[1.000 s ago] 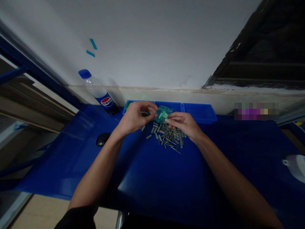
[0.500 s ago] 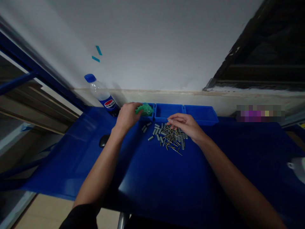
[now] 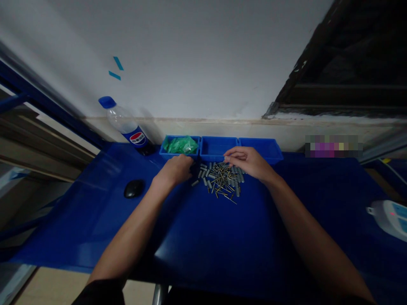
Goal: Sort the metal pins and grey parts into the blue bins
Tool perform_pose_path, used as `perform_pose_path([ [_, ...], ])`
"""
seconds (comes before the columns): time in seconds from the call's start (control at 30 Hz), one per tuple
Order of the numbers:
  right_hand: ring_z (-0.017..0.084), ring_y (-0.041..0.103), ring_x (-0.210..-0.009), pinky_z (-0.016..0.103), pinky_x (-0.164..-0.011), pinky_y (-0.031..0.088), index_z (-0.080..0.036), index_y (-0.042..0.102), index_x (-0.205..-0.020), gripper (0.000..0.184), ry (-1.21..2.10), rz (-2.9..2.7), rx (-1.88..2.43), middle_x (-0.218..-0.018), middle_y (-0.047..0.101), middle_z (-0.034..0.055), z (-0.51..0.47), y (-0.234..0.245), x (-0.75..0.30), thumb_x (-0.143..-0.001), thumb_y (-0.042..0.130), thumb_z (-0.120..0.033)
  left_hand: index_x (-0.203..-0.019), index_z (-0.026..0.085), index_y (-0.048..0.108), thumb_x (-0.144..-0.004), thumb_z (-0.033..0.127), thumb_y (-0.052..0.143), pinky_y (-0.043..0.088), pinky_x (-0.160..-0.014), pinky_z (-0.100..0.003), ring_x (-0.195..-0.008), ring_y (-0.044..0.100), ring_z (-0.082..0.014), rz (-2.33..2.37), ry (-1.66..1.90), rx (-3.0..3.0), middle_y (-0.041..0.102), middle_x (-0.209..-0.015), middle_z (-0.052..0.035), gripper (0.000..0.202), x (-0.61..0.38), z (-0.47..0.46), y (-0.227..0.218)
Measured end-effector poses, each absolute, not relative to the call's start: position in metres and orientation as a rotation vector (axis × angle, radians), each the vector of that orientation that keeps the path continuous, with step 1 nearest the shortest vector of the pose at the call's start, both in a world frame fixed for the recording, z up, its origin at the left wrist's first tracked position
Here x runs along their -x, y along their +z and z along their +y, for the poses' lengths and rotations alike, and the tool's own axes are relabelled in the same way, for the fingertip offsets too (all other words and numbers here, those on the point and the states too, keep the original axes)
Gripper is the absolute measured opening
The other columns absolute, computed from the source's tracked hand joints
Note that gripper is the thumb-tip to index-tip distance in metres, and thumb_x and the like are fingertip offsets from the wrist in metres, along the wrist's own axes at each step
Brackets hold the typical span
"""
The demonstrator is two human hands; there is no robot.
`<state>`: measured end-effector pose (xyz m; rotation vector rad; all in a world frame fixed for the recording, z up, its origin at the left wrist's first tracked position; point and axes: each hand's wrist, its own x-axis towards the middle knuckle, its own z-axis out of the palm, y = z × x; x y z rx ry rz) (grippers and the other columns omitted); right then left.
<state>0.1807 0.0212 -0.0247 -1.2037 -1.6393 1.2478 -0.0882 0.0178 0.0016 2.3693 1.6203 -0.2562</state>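
Observation:
My left hand (image 3: 175, 170) is low over the table at the left edge of a pile, its fingers curled down and their tips mostly hidden. Beside it lie several small grey cylinders (image 3: 204, 182). Thin brass-coloured drill-bit-like pins (image 3: 225, 180) are heaped among the cylinders. Above the right side of this heap, my right hand (image 3: 249, 162) has thumb and fingers pinched together; anything between them is too small to make out. Just behind my left hand is a blue bin with a crumpled green plastic bag (image 3: 181, 145) inside.
Two more blue bins, a middle one (image 3: 219, 148) and a right one (image 3: 261, 149), adjoin it along the wall. A cola bottle (image 3: 135, 134) stands at the back left, a black mouse (image 3: 133, 188) before it. A white device (image 3: 389, 218) sits at the right on the blue table (image 3: 203, 237).
My left hand has left the green bag and come down toward the grey cylinders. My right hand stays pinched over the heap. The view has shifted a little to the right.

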Motion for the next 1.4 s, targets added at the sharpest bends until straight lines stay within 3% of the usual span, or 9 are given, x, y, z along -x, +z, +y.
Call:
perform_pose_path([
  [0.23,0.023,0.073,-0.073,0.042,-0.071,0.06,-0.025,0.08,-0.092,0.018,1.146,-1.653,1.224,-0.08,0.08,0.0047,0.025,-0.011,-0.199,-0.079,0.082,-0.038,-0.116,0.016,0.072,-0.091,0.011,0.056,0.057,-0.079,-0.04,-0.099,0.076,-0.0358,1.595,-0.259,-2.488,0.076,-0.111,-0.0204,0.03,0.063,0.008,-0.009],
  [0.37,0.022,0.073,-0.072,0.042,-0.072,0.06,-0.025,0.079,-0.092,0.017,1.163,-1.675,1.195,-0.078,0.079,0.0043,0.023,-0.017,-0.197,-0.08,0.081,-0.037,-0.114,0.02,0.071,-0.088,0.02,0.064,0.054,-0.072,-0.034,-0.092,0.076,-0.0301,1.466,-0.115,-2.471,0.078,-0.102,-0.0138,0.027,0.061,0.01,-0.017],
  [0.5,0.021,0.073,-0.071,0.042,-0.074,0.059,-0.024,0.077,-0.09,0.014,1.172,-1.648,1.192,-0.082,0.079,0.005,0.011,-0.035,-0.194,-0.084,0.078,-0.037,-0.108,0.021,0.073,-0.084,0.016,0.063,0.05,-0.067,-0.03,-0.083,0.074,-0.0244,1.399,-0.013,-2.432,0.077,-0.093,-0.009,0.027,0.066,0.013,-0.021],
  [0.7,0.021,0.074,-0.074,0.039,-0.074,0.059,-0.023,0.074,-0.097,0.022,0.976,-1.475,1.173,-0.085,0.079,0.006,-0.015,-0.06,-0.196,-0.088,0.073,-0.042,-0.105,0.017,0.074,-0.079,0.01,0.064,0.049,-0.067,-0.03,-0.077,0.072,-0.0214,1.367,0.096,-2.358,0.076,-0.086,-0.0069,0.028,0.067,0.022,-0.019],
  [0.87,0.021,0.073,-0.076,0.037,-0.076,0.058,-0.023,0.074,-0.106,0.027,0.908,-1.455,1.161,-0.086,0.078,0.0053,-0.029,-0.073,-0.194,-0.089,0.074,-0.044,-0.1,0.017,0.064,-0.082,0.019,0.07,0.052,-0.069,-0.027,-0.075,0.07,-0.0161,1.098,0.516,-2.247,0.074,-0.085,-0.0034,0.02,0.051,0.015,-0.012],
  [0.97,0.021,0.074,-0.078,0.036,-0.076,0.058,-0.024,0.074,-0.113,0.033,0.987,-1.496,1.134,-0.09,0.079,0.0051,-0.034,-0.075,-0.186,-0.088,0.076,-0.046,-0.098,0.019,0.059,-0.084,0.023,0.071,0.056,-0.072,-0.026,-0.076,0.07,-0.0141,0.948,0.632,-2.194,0.073,-0.089,-0.0023,0.02,0.036,0.004,-0.011],
  [1.1,0.02,0.074,-0.074,0.036,-0.071,0.06,-0.024,0.076,-0.102,0.034,1.194,-1.45,1.057,-0.087,0.079,0.0053,-0.029,-0.071,-0.174,-0.084,0.078,-0.052,-0.095,0.02,0.057,-0.086,0.025,0.069,0.059,-0.078,-0.028,-0.082,0.071,-0.0151,0.929,0.738,-2.172,0.072,-0.094,-0.0033,0.016,0.028,-0.002,-0.009],
  [1.3,0.02,0.073,-0.071,0.037,-0.071,0.06,-0.022,0.077,-0.097,0.022,1.071,-1.42,1.134,-0.081,0.078,0.0052,0.007,-0.058,-0.176,-0.082,0.079,-0.039,-0.096,0.018,0.067,-0.083,0.018,0.069,0.055,-0.078,-0.031,-0.084,0.07,-0.0196,1.237,0.365,-2.484,0.073,-0.092,-0.007,0.014,0.061,0.014,-0.001],
  [1.4,0.021,0.074,-0.072,0.039,-0.074,0.06,-0.02,0.077,-0.097,0.017,0.976,-1.412,1.222,-0.078,0.077,0.0061,0.021,-0.055,-0.176,-0.084,0.076,-0.03,-0.104,0.02,0.073,-0.078,0.012,0.071,0.053,-0.079,-0.032,-0.087,0.07,-0.0215,1.339,0.029,-2.544,0.075,-0.098,-0.0082,0.027,0.076,0.022,-0.01],
])
